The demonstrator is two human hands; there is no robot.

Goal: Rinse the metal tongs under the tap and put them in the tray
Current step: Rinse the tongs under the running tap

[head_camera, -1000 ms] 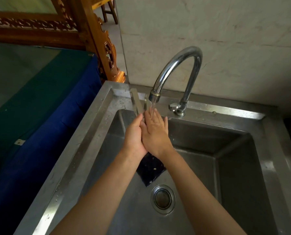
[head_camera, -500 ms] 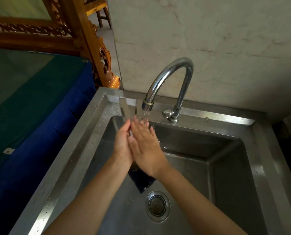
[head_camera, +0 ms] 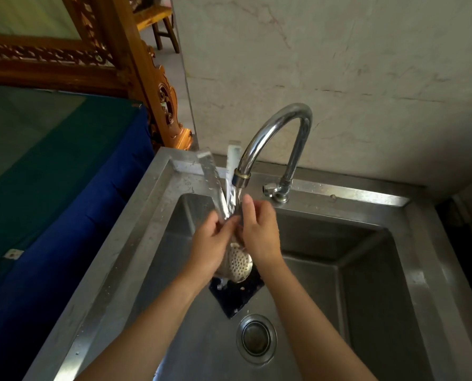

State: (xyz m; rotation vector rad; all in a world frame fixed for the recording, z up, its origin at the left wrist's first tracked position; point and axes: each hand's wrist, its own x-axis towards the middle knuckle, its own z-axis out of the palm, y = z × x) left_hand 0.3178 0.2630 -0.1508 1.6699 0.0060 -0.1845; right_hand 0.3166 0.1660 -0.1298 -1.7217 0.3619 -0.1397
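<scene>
Both hands over the sink point(head_camera: 158, 215), the left hand point(head_camera: 211, 247) wrapped around the metal tongs point(head_camera: 224, 199) mid-length, the right hand point(head_camera: 258, 231) rubbing them with curled fingers, arms pointing up beside the tap point(head_camera: 273, 127), perforated head point(head_camera: 239, 264) hanging below the palms.

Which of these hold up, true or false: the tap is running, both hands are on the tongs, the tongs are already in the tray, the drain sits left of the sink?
1. Water runs from the tap: true.
2. The left hand and right hand both hold the tongs: true.
3. The tongs lie in the tray: false, they are under the tap; no tray shows.
4. The drain sits outside the sink: false, it is in the sink floor.
</scene>
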